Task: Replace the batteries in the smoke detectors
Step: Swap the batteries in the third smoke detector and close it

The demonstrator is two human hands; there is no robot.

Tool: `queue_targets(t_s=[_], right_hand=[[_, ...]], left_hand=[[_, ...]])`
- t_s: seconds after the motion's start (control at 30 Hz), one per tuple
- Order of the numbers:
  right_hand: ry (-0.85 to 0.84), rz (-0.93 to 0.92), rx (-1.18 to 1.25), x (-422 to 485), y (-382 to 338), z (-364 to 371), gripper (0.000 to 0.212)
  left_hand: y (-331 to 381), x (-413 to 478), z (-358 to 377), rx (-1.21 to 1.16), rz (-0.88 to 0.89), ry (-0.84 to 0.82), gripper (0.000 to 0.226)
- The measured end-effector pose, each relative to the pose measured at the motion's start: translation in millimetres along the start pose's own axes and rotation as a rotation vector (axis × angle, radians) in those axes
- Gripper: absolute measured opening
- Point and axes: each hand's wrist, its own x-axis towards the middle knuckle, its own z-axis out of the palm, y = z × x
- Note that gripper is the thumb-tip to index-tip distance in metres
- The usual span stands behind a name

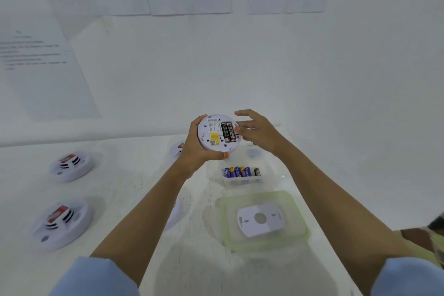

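Our left hand grips the smoke detector above the table, back toward us; our right hand — fingers loose — touches its rim. Below sit a battery tray and a green-rimmed lid bearing a plate; 2 other detectors lie left.

Both bare forearms reach forward. The left hand curls round a smoke detector, while the right hand is beside it, fingers loosely spread, one fingertip touching it.
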Motion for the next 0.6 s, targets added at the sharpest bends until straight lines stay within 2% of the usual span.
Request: queue_targets(t_s=[0.1, 0.17, 0.27, 0.33, 0.4, 0.6], right_hand=[[-0.015, 0.038, -0.013, -15.1, 1.1, -12.5, 0.039], [-0.052, 0.05, -0.143, -27.4, 3.0, -23.3, 0.032], [-0.294, 0.098, -0.433, -48.7, 6.5, -31.0, 0.027], [-0.462, 0.145, -0.581, -60.9, 12.4, -24.9, 0.033], [-0.561, 0.181, -0.679, -71.5, 22.7, -15.9, 0.042], [-0.555, 0.125, -0.8, -93.3, 39.5, -4.2, 0.065]], left_hand=[[0.8, -14.3, 0.5, 0.004, -0.024, 0.006, 0.097], [0.7, -23.4, 0.8, 0.015, -0.044, 0.003, 0.099], [3.7, -34.5, 5.3, 0.037, -0.06, 0.003, 0.103], [6.4, -40.7, 10.1, 0.03, -0.069, 0.014, 0.101], [7.9, -47.4, 13.9, 0.05, -0.076, 0.016, 0.102], [8.7, -66.3, 26.7, 0.127, -0.071, 0.063, 0.099]])
